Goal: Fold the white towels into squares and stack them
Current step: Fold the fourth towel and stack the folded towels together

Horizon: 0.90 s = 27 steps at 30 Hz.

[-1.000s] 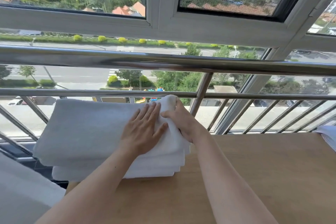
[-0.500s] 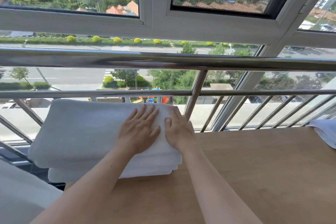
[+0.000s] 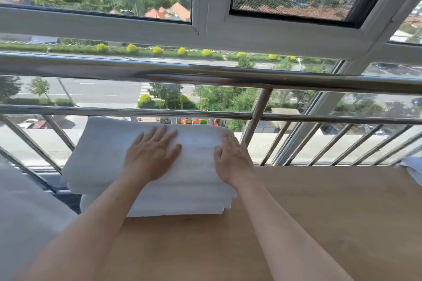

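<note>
A stack of folded white terry towels [image 3: 100, 157] is seen left of centre, on the far left end of a light wooden tabletop [image 3: 331, 212]. The left hand [image 3: 151, 155] and right hand [image 3: 230, 159] are laid flat on top, fingers extended, nothing gripped.

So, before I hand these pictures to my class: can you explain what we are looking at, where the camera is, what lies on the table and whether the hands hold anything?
There is no machine here: a person works with bare hands. Every picture comes from one wide-angle camera worn on the person's head, looking forward and down, so the arms reach in from the bottom. On the wooden table by the metal railing lies a stack of folded white towels. The left hand and the right hand lie open and flat on the top towel; neither grips anything. Another white cloth shows at the table's right edge, and more white fabric at the lower left.
</note>
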{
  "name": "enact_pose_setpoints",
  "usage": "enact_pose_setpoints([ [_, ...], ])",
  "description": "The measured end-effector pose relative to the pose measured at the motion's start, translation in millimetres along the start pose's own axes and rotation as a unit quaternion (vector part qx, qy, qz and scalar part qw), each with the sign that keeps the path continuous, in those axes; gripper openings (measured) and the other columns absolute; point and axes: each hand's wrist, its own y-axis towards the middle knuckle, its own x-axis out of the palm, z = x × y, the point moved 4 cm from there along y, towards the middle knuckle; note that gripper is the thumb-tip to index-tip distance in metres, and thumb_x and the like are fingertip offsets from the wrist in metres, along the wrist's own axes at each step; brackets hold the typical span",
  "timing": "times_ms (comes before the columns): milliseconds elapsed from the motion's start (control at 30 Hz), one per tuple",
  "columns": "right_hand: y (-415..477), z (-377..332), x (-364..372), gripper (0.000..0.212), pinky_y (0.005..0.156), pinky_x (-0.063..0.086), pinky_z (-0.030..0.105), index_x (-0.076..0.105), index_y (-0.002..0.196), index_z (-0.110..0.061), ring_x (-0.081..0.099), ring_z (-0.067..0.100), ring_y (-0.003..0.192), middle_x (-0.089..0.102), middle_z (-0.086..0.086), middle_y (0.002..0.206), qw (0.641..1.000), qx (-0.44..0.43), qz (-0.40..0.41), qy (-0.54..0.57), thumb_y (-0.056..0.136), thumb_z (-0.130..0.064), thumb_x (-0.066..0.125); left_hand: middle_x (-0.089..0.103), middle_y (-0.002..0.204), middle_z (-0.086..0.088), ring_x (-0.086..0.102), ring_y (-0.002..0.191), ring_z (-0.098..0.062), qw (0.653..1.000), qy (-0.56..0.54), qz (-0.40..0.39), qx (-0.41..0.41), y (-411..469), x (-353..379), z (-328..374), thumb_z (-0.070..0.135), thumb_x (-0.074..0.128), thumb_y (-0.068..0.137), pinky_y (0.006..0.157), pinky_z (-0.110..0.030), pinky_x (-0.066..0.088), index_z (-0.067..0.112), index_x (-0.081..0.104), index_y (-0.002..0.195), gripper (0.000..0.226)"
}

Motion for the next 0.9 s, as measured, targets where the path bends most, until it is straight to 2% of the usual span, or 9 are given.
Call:
enact_pose_setpoints([
  [133,-1,2,-1,0.060,0.122,0.018,0.038,0.009,0.161,-0.012,0.018,0.024,0.152,0.007,0.005,0.169,0.999,0.025,0.010,0.030,0.106,-0.035,0.022,0.006,0.169,0.007,0.004,0.155,-0.016,0.995,0.006,0.000,-0.095,-15,-9,-77,0.066,0.010,0.096,0.125,-0.042,0.004,0.041,0.013,0.159,0.068],
  [233,-1,-2,4,0.060,0.121,0.021,0.038,0.011,0.161,-0.012,0.020,0.026,0.151,0.008,0.005,0.169,0.999,0.024,0.019,0.036,0.107,-0.034,0.023,0.001,0.169,0.009,-0.003,0.155,-0.016,0.992,0.004,-0.005,-0.125,-24,-13,-115,0.066,0.013,0.097,0.125,-0.042,0.003,0.040,0.010,0.159,0.067],
  [367,0,-5,5,0.059,0.123,0.017,0.037,0.014,0.160,-0.011,0.018,0.024,0.151,0.010,0.005,0.168,0.999,0.029,0.022,0.025,0.106,-0.033,0.023,0.000,0.169,0.011,-0.009,0.154,-0.013,0.989,-0.044,-0.015,-0.142,-23,-14,-132,0.065,0.019,0.097,0.124,-0.039,0.006,0.040,0.011,0.159,0.067],
  [467,4,-19,0,0.058,0.124,0.009,0.042,0.021,0.156,-0.006,0.014,0.025,0.152,0.017,0.011,0.166,0.995,0.026,0.038,-0.087,0.103,-0.031,0.023,0.003,0.169,0.001,-0.006,0.155,-0.023,0.990,0.019,-0.013,-0.140,-20,-17,-115,0.060,0.017,0.101,0.124,-0.045,0.002,0.035,0.012,0.159,0.064],
  [533,3,-46,4,0.058,0.125,0.000,0.042,0.020,0.157,-0.013,0.008,0.023,0.154,0.017,0.008,0.166,0.994,-0.042,0.030,-0.098,0.104,-0.034,0.021,0.004,0.169,-0.001,-0.004,0.155,-0.024,0.994,0.018,-0.024,-0.105,-19,-15,-84,0.059,0.013,0.101,0.124,-0.045,-0.003,0.037,0.009,0.159,0.063],
  [633,-1,-83,23,0.057,0.124,-0.005,0.042,0.013,0.159,-0.035,0.003,0.019,0.155,0.009,0.000,0.169,0.987,-0.141,-0.008,-0.080,0.104,-0.049,0.015,0.004,0.169,0.005,0.001,0.155,-0.015,0.999,-0.020,-0.013,-0.040,-22,-5,-44,0.067,0.008,0.096,0.125,-0.041,-0.003,0.041,0.008,0.159,0.068],
  [767,3,-67,29,0.065,0.124,-0.001,0.040,0.015,0.158,-0.036,0.005,0.019,0.154,0.008,-0.002,0.169,0.991,-0.095,0.016,-0.092,0.099,-0.061,0.011,0.007,0.168,0.011,0.002,0.155,-0.012,0.995,-0.010,0.022,-0.093,-33,-3,-86,0.077,-0.001,0.086,0.125,-0.040,-0.001,0.043,0.013,0.158,0.081],
  [900,2,-32,19,0.066,0.125,0.001,0.041,0.013,0.160,-0.032,0.002,0.020,0.155,0.005,-0.002,0.169,0.996,-0.030,0.023,-0.081,0.100,-0.059,0.012,0.006,0.168,0.010,0.000,0.155,-0.017,0.990,0.003,0.009,-0.142,-33,-5,-125,0.074,0.012,0.092,0.124,-0.046,0.003,0.040,0.015,0.158,0.074],
])
